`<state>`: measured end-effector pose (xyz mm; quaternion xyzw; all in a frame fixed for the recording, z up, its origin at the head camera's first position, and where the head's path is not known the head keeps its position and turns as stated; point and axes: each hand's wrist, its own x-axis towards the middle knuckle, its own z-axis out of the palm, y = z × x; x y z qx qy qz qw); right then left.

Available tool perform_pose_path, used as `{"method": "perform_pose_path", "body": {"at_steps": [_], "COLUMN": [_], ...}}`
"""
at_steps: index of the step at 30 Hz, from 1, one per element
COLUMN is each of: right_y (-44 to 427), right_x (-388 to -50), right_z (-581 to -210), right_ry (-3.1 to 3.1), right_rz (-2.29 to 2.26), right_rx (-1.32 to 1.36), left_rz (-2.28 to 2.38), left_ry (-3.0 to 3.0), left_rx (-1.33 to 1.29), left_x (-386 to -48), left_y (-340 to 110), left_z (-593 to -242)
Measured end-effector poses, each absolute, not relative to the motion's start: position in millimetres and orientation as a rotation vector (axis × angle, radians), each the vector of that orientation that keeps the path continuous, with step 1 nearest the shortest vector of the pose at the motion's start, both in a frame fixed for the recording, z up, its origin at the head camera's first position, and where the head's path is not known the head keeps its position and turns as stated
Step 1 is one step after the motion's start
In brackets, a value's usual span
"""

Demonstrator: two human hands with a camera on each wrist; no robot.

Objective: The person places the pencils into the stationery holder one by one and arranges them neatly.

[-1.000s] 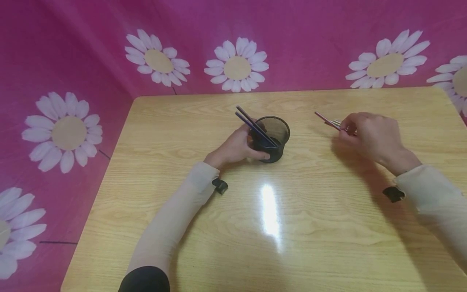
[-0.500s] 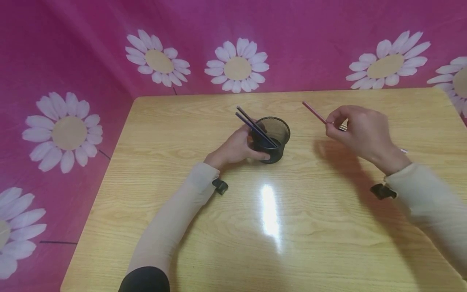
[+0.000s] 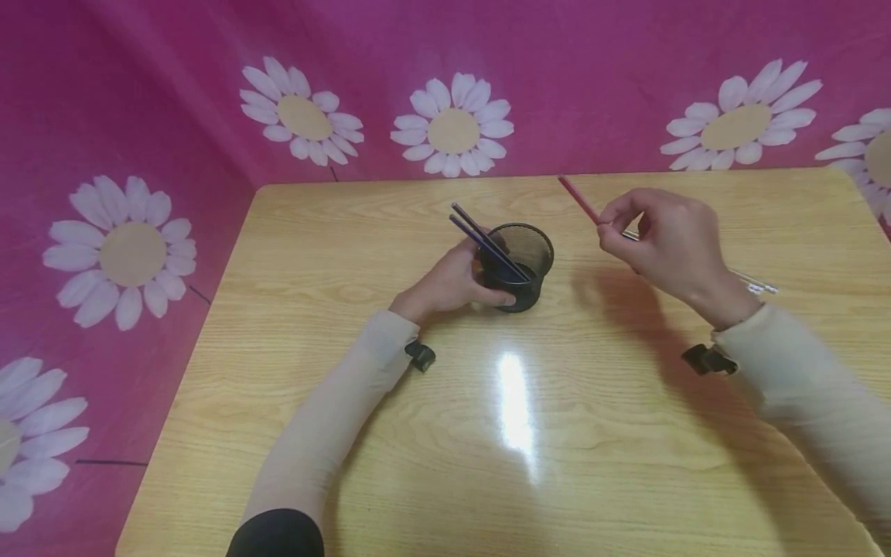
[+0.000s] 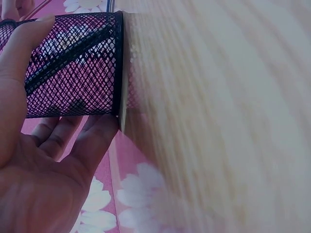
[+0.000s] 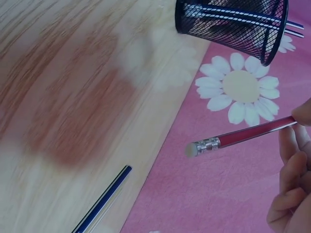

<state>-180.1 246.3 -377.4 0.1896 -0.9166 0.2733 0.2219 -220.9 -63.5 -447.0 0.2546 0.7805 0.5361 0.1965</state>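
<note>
A black mesh cup [image 3: 532, 290] stands on the table with two dark pencils [image 3: 468, 230] leaning inside it towards the left. My left hand [image 3: 452, 282] grips the cup from its left side, thumb in front; the left wrist view shows thumb and fingers around the mesh [image 4: 73, 73]. To the right of the cup, my right hand [image 3: 671, 251] pinches a red pencil [image 3: 579, 199] between thumb and index finger, above the table. Its eraser end [image 5: 204, 146] shows in the right wrist view, with the cup [image 5: 233, 24] beyond.
More pencils [image 3: 755, 281] lie on the wooden table [image 3: 418, 464] beneath and behind my right hand; a blue one [image 5: 104, 199] shows in the right wrist view. A pink cloth with white flowers [image 3: 578, 85] hangs along the table's back and left sides.
My right hand has lifted the red pencil off the table and moved left towards the cup, uncovering ends of the pencils lying behind it. The left hand and cup have stayed in place.
</note>
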Motion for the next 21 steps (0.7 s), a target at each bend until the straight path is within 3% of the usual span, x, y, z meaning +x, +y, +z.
{"method": "perform_pose_path", "body": {"at_steps": [21], "right_y": [211.4], "right_x": [-183.2], "right_z": [-359.3], "right_ry": [-2.373], "right_rz": [1.013], "right_rx": [0.563], "left_rz": [1.540], "left_ry": [2.162], "left_rx": [0.693], "left_x": [-222.7], "left_y": [-62.2], "left_z": [-449.0]}}
